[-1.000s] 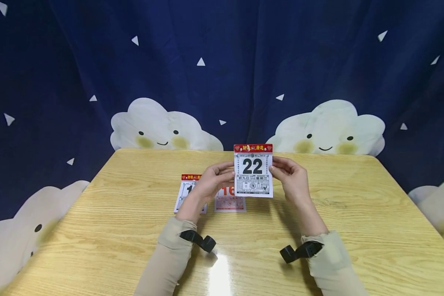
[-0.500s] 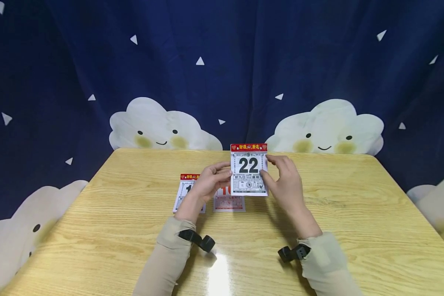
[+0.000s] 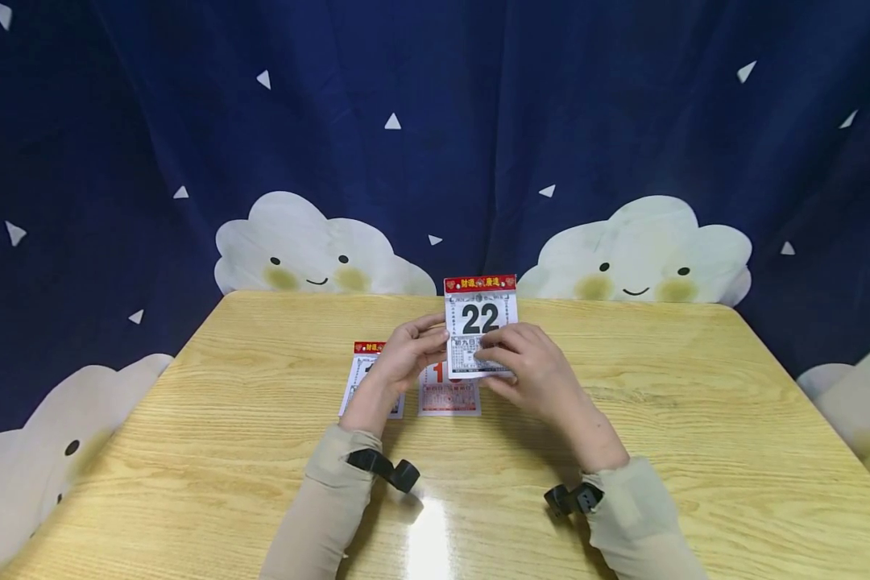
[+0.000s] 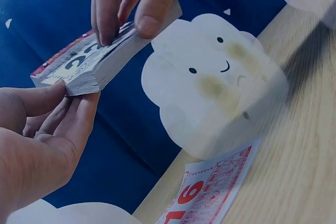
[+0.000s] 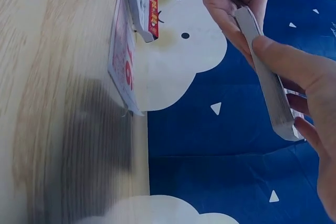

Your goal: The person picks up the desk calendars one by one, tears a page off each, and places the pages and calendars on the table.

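A thick tear-off calendar (image 3: 481, 319) with a red header and a black 22 is held up above the table. My left hand (image 3: 404, 358) grips its left edge, thumb on the front and fingers behind. My right hand (image 3: 536, 366) lies over its lower right part; the fingers bend onto the front page. In the left wrist view the right thumb (image 4: 149, 22) is at the bottom edge of the page block (image 4: 113, 69). A loose page with a red 16 (image 3: 449, 398) lies on the table below, partly covered by the calendar.
A second calendar (image 3: 355, 387) with a red header lies left of the loose page, partly hidden by my left hand and forearm. The wooden table (image 3: 210, 451) reaches back to a dark blue curtain (image 3: 435, 145) with clouds.
My right hand has left the calendar's right edge and moved left and down onto its lower front. The calendar has shifted slightly left and up, still in my left hand.
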Demonstrator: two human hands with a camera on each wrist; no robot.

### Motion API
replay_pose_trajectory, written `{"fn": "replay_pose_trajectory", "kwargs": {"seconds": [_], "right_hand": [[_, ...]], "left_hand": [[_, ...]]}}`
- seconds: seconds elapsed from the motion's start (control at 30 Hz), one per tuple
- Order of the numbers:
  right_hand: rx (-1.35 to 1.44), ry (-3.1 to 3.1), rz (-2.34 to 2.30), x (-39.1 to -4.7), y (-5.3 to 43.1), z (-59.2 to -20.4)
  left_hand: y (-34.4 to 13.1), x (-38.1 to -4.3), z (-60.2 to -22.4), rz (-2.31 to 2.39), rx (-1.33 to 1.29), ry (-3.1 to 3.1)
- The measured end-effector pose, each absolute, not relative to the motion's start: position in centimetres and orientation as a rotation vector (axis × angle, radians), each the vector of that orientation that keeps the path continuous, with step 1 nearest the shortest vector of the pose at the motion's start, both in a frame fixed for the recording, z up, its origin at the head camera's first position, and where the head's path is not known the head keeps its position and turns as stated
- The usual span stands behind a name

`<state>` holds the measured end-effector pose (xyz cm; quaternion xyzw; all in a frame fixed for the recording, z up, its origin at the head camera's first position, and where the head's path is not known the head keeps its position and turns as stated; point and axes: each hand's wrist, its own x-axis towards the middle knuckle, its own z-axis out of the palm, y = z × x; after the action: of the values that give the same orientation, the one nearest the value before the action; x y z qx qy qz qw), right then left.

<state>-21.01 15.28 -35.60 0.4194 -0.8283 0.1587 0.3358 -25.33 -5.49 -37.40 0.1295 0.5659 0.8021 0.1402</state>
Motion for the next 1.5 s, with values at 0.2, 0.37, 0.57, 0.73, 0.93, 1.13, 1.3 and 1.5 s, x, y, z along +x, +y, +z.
{"fn": "replay_pose_trajectory", "kwargs": {"seconds": [0.2, 0.37, 0.57, 0.73, 0.93, 1.13, 1.3, 1.5], "right_hand": [[1.128, -2.192, 0.391, -20.7, 15.0, -35.5], [1.123, -2.173, 0.409, -20.6, 14.8, -35.5], [1.077, -2.146, 0.479, -20.5, 14.6, -35.6], [1.042, -2.137, 0.535, -20.3, 14.5, -35.6], [0.991, -2.139, 0.579, -20.1, 14.3, -35.5], [0.98, -2.106, 0.672, -20.0, 14.2, -35.4], [0.956, -2.066, 0.699, -19.9, 14.0, -35.1], [0.877, -2.093, 0.749, -19.7, 13.9, -34.8]], "left_hand": [[-5.5, -25.2, -37.3, 2.324, 0.37, 1.627], [-5.5, -25.2, -37.4, 2.318, 0.348, 1.633], [-5.4, -25.1, -37.5, 2.304, 0.363, 1.651], [-5.4, -25.0, -37.5, 2.299, 0.348, 1.662], [-5.4, -25.0, -37.4, 2.294, 0.339, 1.665], [-5.3, -25.1, -37.3, 2.306, 0.349, 1.643], [-5.3, -25.1, -37.3, 2.314, 0.355, 1.633], [-5.4, -25.1, -37.3, 2.332, 0.359, 1.605]]}}
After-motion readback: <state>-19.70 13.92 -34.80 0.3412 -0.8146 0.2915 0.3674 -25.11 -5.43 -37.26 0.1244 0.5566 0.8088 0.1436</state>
